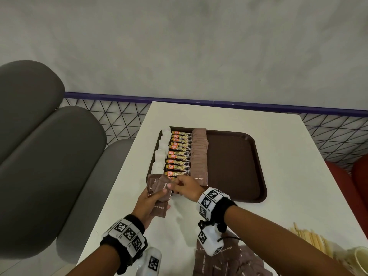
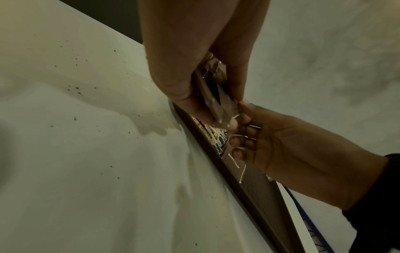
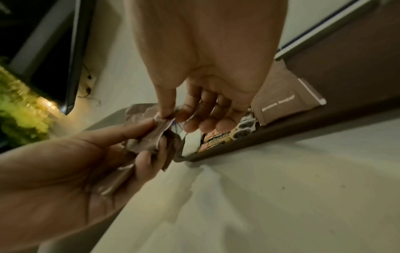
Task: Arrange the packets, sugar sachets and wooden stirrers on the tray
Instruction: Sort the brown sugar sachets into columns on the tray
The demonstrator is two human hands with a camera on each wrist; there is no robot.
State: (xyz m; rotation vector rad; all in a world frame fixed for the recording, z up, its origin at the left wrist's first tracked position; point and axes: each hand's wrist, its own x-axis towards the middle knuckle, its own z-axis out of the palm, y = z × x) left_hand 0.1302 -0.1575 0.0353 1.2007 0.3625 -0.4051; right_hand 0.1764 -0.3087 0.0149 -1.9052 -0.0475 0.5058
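A brown tray point(image 1: 235, 162) lies on the white table. Along its left side run a column of white sachets point(image 1: 161, 154), a column of granule packets point(image 1: 179, 156) and a column of brown sugar sachets point(image 1: 199, 154). Just off the tray's near left corner, my left hand point(image 1: 165, 189) grips a fanned bunch of brown sugar sachets point(image 1: 157, 186). My right hand point(image 1: 178, 185) meets it from the right. In the right wrist view, the thumb and forefinger of my right hand point(image 3: 173, 117) pinch the top edge of one sachet point(image 3: 147, 140) in that bunch.
Loose brown sugar sachets point(image 1: 229, 261) lie in a heap at the table's near edge. Wooden stirrers point(image 1: 310, 240) and a pale cup point(image 1: 360, 259) sit at the near right. The tray's right half is bare. Grey seat cushions point(image 1: 49, 156) stand to the left.
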